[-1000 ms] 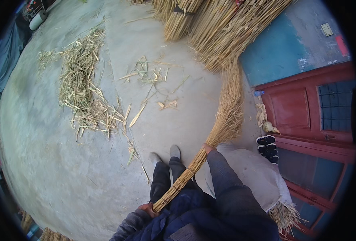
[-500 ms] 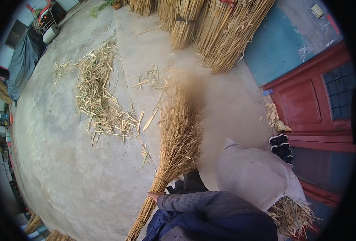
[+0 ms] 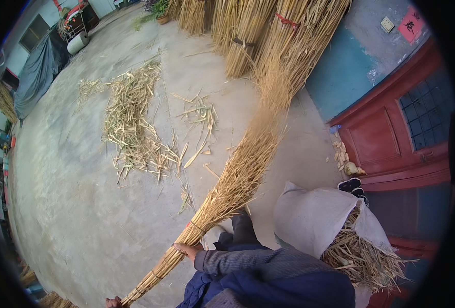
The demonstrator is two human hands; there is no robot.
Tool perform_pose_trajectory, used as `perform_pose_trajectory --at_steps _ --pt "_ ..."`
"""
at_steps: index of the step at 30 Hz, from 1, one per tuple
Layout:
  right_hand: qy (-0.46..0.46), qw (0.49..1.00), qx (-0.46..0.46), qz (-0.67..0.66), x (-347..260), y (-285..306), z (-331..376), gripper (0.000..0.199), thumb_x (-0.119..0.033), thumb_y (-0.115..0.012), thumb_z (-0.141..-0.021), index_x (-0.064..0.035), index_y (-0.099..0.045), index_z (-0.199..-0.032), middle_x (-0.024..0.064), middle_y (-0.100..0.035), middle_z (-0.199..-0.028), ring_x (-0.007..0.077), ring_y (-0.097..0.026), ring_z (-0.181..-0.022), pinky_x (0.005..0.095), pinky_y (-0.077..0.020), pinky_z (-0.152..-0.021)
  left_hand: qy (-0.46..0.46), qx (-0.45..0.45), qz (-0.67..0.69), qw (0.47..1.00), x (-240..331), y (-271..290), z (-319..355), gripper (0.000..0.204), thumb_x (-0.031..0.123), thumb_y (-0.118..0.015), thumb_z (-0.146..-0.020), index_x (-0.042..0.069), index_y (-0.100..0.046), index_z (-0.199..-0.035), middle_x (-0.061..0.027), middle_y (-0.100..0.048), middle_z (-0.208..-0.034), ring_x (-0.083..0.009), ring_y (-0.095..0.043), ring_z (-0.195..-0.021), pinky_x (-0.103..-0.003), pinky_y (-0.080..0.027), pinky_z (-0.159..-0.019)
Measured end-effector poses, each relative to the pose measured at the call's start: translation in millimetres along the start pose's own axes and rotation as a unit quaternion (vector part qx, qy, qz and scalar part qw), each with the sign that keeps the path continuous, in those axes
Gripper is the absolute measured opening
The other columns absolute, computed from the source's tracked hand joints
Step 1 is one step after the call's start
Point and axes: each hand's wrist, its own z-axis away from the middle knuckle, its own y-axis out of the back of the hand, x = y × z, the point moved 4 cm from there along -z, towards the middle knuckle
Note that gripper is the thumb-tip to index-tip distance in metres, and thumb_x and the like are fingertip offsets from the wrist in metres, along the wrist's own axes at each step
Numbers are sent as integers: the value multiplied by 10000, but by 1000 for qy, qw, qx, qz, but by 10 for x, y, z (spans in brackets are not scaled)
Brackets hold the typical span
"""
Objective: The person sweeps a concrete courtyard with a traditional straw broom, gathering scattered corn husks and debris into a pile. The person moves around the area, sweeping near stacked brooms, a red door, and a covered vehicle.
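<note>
I hold a long bundle of golden reeds [image 3: 238, 174], tied with a thin red string near its thick end. It slants from the lower left up toward the top right, and its feathery tip is blurred. My right hand [image 3: 186, 250], in a grey sleeve, grips the bundle just below the string. My left hand [image 3: 113, 303] holds the butt end at the lower edge of the view and is partly cut off. My legs and feet sit just beneath the bundle.
Loose straw scraps [image 3: 135, 128] lie on the concrete ground to the left. Tied reed bundles [image 3: 248, 31] stand at the top by a blue wall. A white sack [image 3: 315, 215] stuffed with straw sits at my right, near a red door [image 3: 386, 138] and black shoes [image 3: 353, 186].
The bundle's bushy end swung left and down over the ground, then back out to the upper right toward the standing bundles. Both hands kept their grip.
</note>
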Motion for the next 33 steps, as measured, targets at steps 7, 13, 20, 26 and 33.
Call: perform_pose_trajectory --at_steps 7,13,20,26,33 --pt "80 978 130 -140 -873 790 -52 337 -115 -769 -708 -118 -581 -987 -5 -641 -964 139 -610 -933 297 -503 -827 -182 267 -69 944 1067 1098 -1361 292 269 -710 -566 81 -515 -673 -118 -541 -536 -303 -563 -529 -449 -428 -727" --pt "219 922 302 -106 -2306 2282 -431 463 -201 -719 -728 42 -534 -1077 127 -620 -969 217 -627 -808 339 -536 -689 -263 117 -17 958 3161 1979 -1785 340 341 -685 -610 78 -561 -785 -92 -607 -608 -295 -596 -582 -404 -446 -717" --pt "-61 930 296 210 -2308 3811 -1284 554 -321 -656 -740 43 -493 -1125 168 -621 -982 290 -643 -853 410 -522 -756 -184 -175 105 962 4175 1412 -840 501 530 -624 -681 75 -619 -892 -167 -661 -815 -333 -644 -812 -400 -500 -741" --pt "-117 936 223 244 -437 2762 -1330 736 -361 -698 -713 96 -445 -1232 230 -592 -1130 315 -630 -938 401 -513 -814 -97 -187 180 961 2672 386 85 543 430 -683 -747 103 -518 -1148 -178 -655 -825 -372 -629 -797 -507 -471 -761" --pt "-179 897 204 350 548 1188 -258 547 -496 -702 -712 -32 -684 -1000 149 -667 -994 247 -639 -854 362 -492 -783 21 -163 195 967 1756 -302 1111 552 425 -688 -735 87 -525 -1141 -197 -650 -835 -383 -627 -795 -500 -486 -720"
